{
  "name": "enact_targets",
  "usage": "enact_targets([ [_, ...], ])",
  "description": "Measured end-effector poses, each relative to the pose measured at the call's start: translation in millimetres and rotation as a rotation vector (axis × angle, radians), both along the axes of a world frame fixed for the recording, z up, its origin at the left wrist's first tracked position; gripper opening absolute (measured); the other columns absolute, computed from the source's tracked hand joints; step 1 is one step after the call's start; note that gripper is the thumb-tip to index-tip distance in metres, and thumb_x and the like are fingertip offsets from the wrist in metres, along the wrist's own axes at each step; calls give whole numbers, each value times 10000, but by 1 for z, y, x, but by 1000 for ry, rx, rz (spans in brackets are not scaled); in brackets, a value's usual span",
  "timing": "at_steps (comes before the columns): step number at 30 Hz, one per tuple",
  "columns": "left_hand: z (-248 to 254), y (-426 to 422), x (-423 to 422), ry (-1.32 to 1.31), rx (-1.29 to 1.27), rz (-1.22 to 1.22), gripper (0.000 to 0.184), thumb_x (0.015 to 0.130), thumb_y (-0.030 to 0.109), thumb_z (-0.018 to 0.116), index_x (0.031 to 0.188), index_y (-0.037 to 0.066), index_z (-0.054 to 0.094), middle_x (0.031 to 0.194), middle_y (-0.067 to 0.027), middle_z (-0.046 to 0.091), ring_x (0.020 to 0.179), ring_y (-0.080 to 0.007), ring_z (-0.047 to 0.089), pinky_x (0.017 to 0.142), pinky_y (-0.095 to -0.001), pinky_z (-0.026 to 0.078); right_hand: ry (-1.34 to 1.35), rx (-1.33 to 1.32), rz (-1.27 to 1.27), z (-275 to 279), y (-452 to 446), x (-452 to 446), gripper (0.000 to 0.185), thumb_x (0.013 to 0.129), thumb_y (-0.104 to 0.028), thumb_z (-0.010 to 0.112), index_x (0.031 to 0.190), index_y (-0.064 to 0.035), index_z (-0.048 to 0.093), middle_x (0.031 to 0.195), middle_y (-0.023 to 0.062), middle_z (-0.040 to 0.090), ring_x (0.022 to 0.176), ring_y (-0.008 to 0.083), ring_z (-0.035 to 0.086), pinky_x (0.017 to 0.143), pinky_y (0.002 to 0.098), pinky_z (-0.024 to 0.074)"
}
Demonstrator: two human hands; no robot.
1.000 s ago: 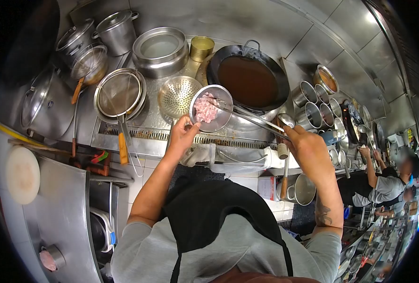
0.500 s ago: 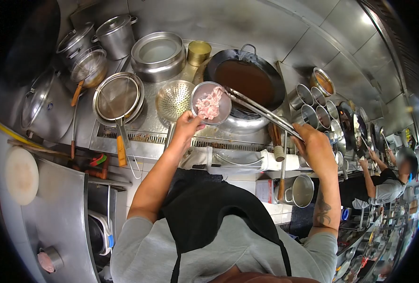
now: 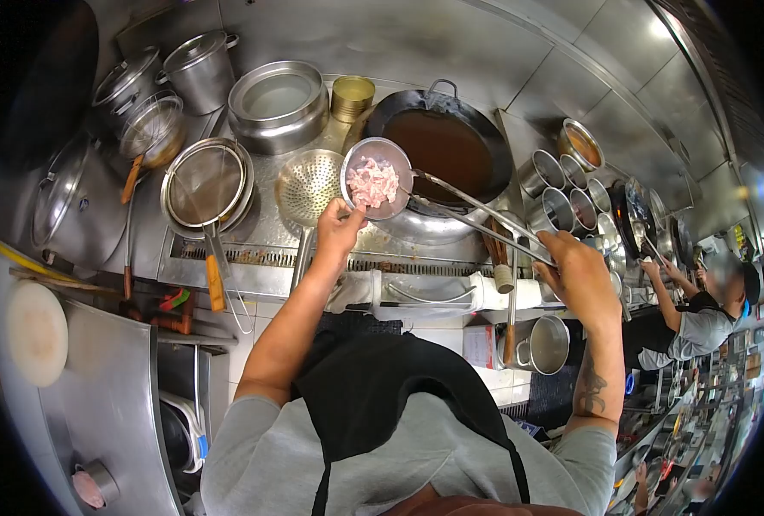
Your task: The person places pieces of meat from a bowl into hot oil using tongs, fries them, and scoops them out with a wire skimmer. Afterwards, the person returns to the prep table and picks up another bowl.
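My left hand (image 3: 340,228) grips the near rim of a round bowl (image 3: 401,203) that holds pale pink strips of raw meat (image 3: 373,181). In my right hand (image 3: 575,271) is a pair of long metal tongs (image 3: 485,209), closed around by my fingers. The tongs' arms stand apart, and their tips are at the bowl's right edge, outside the meat. Behind the bowl sits a large black wok (image 3: 502,163) of dark brown liquid (image 3: 442,146). A perforated skimmer (image 3: 306,185) rests on the steel counter just left of the bowl.
Wire strainers (image 3: 205,185), a wide metal pot (image 3: 279,103) and a yellow tin (image 3: 352,97) stand to the left and back. Several metal canisters (image 3: 540,170) are at the right. A wooden-handled brush (image 3: 503,275) hangs at the counter front. Another person (image 3: 700,301) works further right.
The tongs have come out of the bowl to its right edge, and their arms have spread apart. The bowl stays in my left hand, nearly in the same place.
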State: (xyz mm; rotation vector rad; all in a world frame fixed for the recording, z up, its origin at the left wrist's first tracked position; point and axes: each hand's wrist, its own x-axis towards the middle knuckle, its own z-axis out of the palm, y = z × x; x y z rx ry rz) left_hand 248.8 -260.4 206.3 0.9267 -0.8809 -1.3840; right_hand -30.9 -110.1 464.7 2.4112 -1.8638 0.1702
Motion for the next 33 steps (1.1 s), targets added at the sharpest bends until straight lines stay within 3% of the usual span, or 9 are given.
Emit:
enact_targets([
  [5, 2, 7, -3, -165, -128, 45, 179, 885, 83, 624, 798, 89, 467, 915, -41, 610, 818, -98, 577, 737, -276, 527, -16, 8, 22, 0, -4, 4, 380, 727, -83, 713, 1077, -4, 586, 841, 168, 583, 767, 361, 594, 668, 429, 463],
  [8, -6, 7, -7, -182, -219, 104, 209, 834, 36, 650, 752, 35, 458, 1040, -73, 564, 755, -74, 512, 657, -216, 430, -27, 22, 28, 1, -7, 5, 375, 734, -79, 706, 1078, 11, 587, 842, 169, 579, 763, 363, 585, 667, 428, 456],
  [14, -12, 4, -9, -214, -256, 127, 218, 823, 38, 655, 741, 32, 454, 1108, -85, 533, 792, -79, 504, 684, -234, 435, -24, 46, 39, -3, -9, 5, 334, 739, -77, 700, 1051, -1, 609, 829, 166, 588, 765, 365, 589, 668, 432, 457],
  [18, 0, 8, -8, -119, -210, 87, 205, 849, 50, 640, 769, 45, 451, 993, -68, 577, 757, -86, 527, 673, -229, 453, 1, 31, 13, -1, -9, 9, 262, 745, -71, 687, 989, -4, 618, 804, 178, 603, 769, 365, 610, 693, 442, 475],
  [23, 5, 8, -9, 7, -86, 58, 203, 871, 70, 629, 798, 68, 440, 819, -39, 595, 701, -97, 557, 648, -248, 517, 4, 4, -16, 0, -6, 4, 279, 761, -61, 670, 1030, -12, 617, 846, 182, 605, 791, 374, 599, 683, 437, 465],
  [33, -32, -17, -16, 86, 111, 25, 193, 861, 75, 641, 777, 67, 468, 818, -56, 565, 688, -133, 592, 605, -257, 535, 21, -67, -82, -13, -25, -31, 269, 759, -92, 677, 1013, -21, 626, 852, 190, 626, 828, 371, 611, 716, 447, 474],
])
